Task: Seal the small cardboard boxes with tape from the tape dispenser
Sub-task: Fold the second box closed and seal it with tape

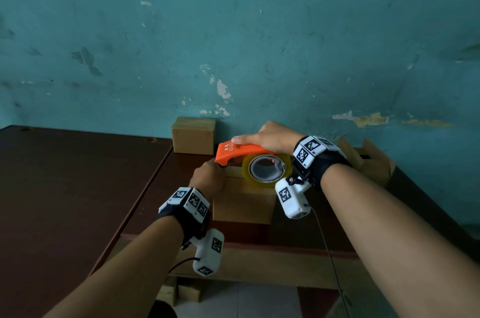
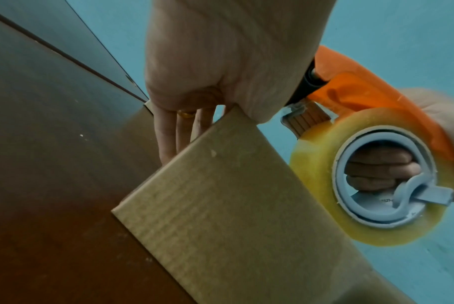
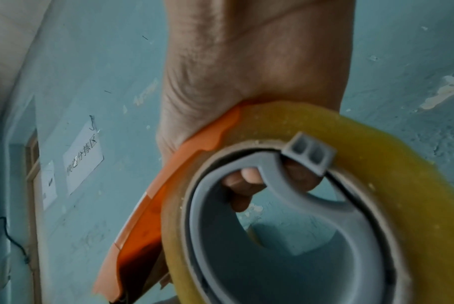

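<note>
A small cardboard box stands on the dark wooden table. My right hand grips the orange tape dispenser from above. Its front end rests at the box's top, and the yellowish tape roll hangs over the box. Some right fingers curl through the roll's grey core. My left hand steadies the box at its top left edge. Its fingers lie straight down the box side, while the palm sits on the corner beside the dispenser.
A second closed cardboard box stands against the teal wall behind. An open cardboard box with raised flaps sits at the right by the wall. Wooden blocks lie on the floor below the table's front edge.
</note>
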Action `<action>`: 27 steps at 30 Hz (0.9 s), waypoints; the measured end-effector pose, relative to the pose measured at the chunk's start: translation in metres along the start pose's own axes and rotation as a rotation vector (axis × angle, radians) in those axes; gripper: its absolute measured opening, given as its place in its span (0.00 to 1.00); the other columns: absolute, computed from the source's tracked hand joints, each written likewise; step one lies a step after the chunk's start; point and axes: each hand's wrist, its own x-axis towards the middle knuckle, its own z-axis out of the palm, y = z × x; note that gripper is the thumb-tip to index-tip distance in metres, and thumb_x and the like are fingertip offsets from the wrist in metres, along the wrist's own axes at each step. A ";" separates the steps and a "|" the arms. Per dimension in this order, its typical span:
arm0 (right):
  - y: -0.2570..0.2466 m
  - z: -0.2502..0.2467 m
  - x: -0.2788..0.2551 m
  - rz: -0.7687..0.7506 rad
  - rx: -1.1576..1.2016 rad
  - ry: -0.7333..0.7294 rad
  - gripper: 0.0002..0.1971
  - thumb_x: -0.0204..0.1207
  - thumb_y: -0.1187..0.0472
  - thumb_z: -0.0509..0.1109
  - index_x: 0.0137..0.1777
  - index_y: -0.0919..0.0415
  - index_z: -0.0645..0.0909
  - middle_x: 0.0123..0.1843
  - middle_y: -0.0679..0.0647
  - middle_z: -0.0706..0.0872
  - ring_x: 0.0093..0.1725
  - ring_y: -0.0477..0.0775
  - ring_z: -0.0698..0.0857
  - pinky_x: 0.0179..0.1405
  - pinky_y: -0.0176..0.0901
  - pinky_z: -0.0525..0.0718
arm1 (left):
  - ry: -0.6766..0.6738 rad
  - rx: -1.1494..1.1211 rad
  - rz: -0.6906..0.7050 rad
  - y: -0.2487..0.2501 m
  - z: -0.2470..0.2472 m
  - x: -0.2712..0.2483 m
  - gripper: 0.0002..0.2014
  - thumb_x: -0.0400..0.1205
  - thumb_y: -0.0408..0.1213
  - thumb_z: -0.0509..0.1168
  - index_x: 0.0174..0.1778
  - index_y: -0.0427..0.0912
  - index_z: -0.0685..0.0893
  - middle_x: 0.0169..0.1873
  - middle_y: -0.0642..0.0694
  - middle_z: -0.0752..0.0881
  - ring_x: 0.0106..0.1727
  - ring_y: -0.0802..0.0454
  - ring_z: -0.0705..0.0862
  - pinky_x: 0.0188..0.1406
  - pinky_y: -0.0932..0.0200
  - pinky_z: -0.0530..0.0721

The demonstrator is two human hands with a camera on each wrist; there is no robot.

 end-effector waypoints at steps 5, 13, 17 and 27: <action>0.008 -0.008 -0.004 -0.006 -0.054 -0.011 0.36 0.67 0.21 0.76 0.30 0.55 0.73 0.27 0.50 0.75 0.27 0.52 0.76 0.36 0.47 0.72 | 0.009 -0.020 0.012 -0.001 0.002 0.003 0.15 0.92 0.42 0.50 0.59 0.42 0.82 0.53 0.40 0.84 0.54 0.38 0.82 0.55 0.48 0.79; 0.010 -0.012 0.001 -0.011 -0.146 -0.027 0.36 0.67 0.20 0.75 0.30 0.55 0.74 0.26 0.50 0.76 0.27 0.52 0.77 0.34 0.46 0.72 | -0.002 0.051 0.056 0.001 0.000 0.001 0.15 0.93 0.41 0.49 0.54 0.40 0.80 0.55 0.39 0.84 0.60 0.35 0.83 0.63 0.43 0.83; 0.010 -0.013 0.000 -0.002 -0.176 -0.040 0.35 0.68 0.21 0.75 0.32 0.56 0.76 0.29 0.51 0.79 0.28 0.52 0.79 0.36 0.46 0.74 | -0.020 0.111 0.085 -0.006 0.001 0.010 0.15 0.93 0.44 0.49 0.54 0.45 0.80 0.52 0.44 0.83 0.54 0.41 0.82 0.51 0.51 0.76; 0.014 -0.017 -0.003 -0.009 -0.184 -0.054 0.34 0.69 0.22 0.76 0.35 0.56 0.77 0.31 0.51 0.80 0.30 0.52 0.80 0.38 0.45 0.75 | 0.090 0.116 0.045 0.000 0.004 0.003 0.17 0.94 0.38 0.54 0.72 0.35 0.82 0.64 0.33 0.87 0.66 0.33 0.85 0.57 0.49 0.80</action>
